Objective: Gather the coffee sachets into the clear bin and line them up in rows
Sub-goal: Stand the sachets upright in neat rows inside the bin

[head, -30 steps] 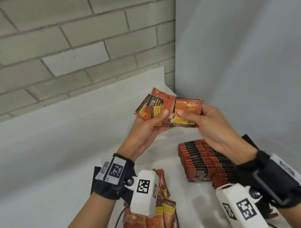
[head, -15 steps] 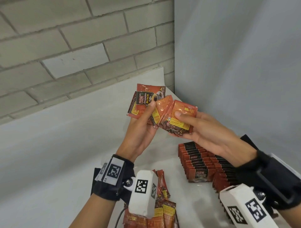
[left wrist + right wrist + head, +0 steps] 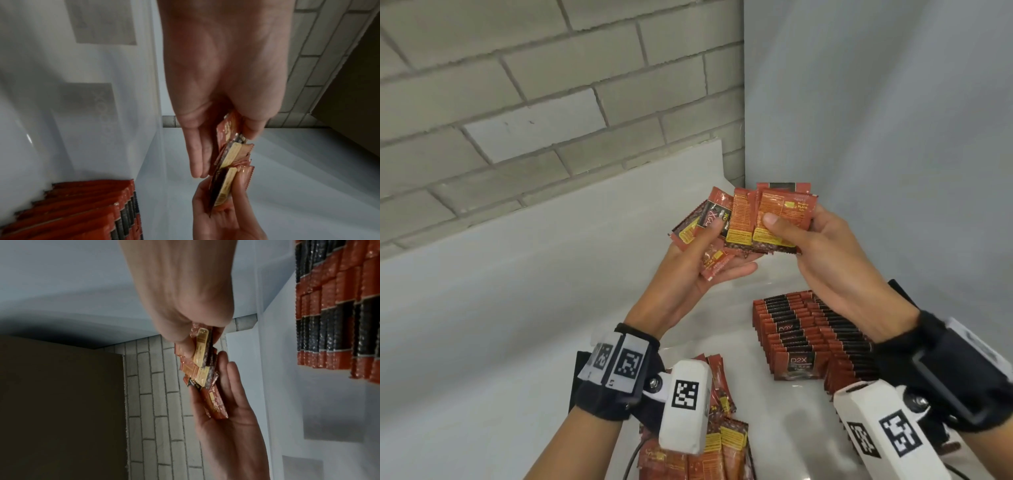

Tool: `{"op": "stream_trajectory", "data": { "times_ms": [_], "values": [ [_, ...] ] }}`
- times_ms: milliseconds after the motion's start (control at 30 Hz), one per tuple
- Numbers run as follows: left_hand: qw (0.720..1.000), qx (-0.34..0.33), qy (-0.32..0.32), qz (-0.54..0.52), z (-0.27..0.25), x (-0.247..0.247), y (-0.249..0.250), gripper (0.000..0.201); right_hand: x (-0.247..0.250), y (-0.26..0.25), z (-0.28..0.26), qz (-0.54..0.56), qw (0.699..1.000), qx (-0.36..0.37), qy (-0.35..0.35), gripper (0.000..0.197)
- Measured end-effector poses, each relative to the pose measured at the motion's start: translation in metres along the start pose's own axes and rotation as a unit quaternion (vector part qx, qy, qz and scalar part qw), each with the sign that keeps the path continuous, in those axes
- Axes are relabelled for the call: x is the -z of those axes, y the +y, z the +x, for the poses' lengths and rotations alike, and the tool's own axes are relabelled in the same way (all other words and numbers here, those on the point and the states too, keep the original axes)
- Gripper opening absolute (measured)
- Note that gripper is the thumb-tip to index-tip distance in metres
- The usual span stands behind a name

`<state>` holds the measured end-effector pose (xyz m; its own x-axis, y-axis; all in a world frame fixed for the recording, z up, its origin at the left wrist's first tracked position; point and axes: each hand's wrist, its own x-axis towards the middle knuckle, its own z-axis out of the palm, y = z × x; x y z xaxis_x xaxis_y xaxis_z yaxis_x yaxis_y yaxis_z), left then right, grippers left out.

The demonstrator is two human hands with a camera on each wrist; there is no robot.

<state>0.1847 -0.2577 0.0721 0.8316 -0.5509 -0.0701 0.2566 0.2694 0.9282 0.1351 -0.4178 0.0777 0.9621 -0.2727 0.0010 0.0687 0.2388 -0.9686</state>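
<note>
Holding fanned sachets (image 3: 753, 219) w/ both hands: L hand (image 3: 698, 270) thumb pinching. R hand (image 3: 822, 253) thumb+fingers clamp stack. Rows in bin (image 3: 801, 335) below.

The sachets (image 3: 767, 219) fanned in the hands are red-orange with yellow panels and a dark brown bean print along one end. The packed rows (image 3: 808, 335) show red with black bands. Behind stands a grey-beige brick wall (image 3: 517, 85) with pale mortar lines. The wrist straps (image 3: 616, 390) are black, carrying black-and-white square markers (image 3: 685, 394).
</note>
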Motion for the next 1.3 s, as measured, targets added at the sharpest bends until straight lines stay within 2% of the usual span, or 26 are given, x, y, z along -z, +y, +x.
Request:
{"op": "stream_trajectory", "data": {
  "times_ms": [167,367,533,633,733,867,967,1067,1200,1300],
  "values": [
    [0.999,-0.002,0.002,0.044,0.0,0.0,-0.002,0.024,0.002,0.0,-0.001,-0.068,0.997,0.031,0.006,0.03],
    [0.993,-0.011,0.008,0.116,0.001,0.001,-0.005,0.021,0.001,0.002,-0.001,-0.127,0.991,0.042,-0.023,0.03],
    [0.989,-0.005,0.009,0.148,0.0,0.003,-0.006,0.032,0.0,0.003,0.0,-0.12,0.992,0.026,-0.024,0.034],
    [0.994,-0.009,0.027,0.102,0.003,0.001,-0.006,0.033,0.002,0.002,0.001,-0.106,0.994,0.016,-0.003,0.032],
    [0.996,-0.062,0.065,0.003,0.008,0.004,-0.003,0.03,0.004,0.002,0.002,-0.077,0.997,-0.015,0.001,0.03],
    [0.991,-0.111,0.08,-0.001,0.008,0.012,-0.003,0.022,0.004,0.003,0.002,-0.043,0.998,-0.046,-0.008,0.03],
    [0.99,-0.114,0.087,-0.013,0.008,0.011,-0.003,0.02,0.0,0.006,0.0,-0.02,0.998,-0.063,-0.016,0.029],
    [0.991,-0.104,0.064,-0.053,0.008,0.009,-0.004,0.017,-0.004,0.008,-0.002,0.001,0.996,-0.079,-0.035,0.029],
    [0.993,-0.076,0.014,-0.085,0.005,0.007,-0.005,0.027,-0.006,0.007,-0.005,0.019,0.993,-0.083,-0.077,0.029],
    [0.993,-0.035,-0.009,-0.114,0.001,0.003,-0.004,0.058,-0.008,0.008,-0.008,-0.021,0.991,-0.058,-0.119,0.035]
  ]
}}
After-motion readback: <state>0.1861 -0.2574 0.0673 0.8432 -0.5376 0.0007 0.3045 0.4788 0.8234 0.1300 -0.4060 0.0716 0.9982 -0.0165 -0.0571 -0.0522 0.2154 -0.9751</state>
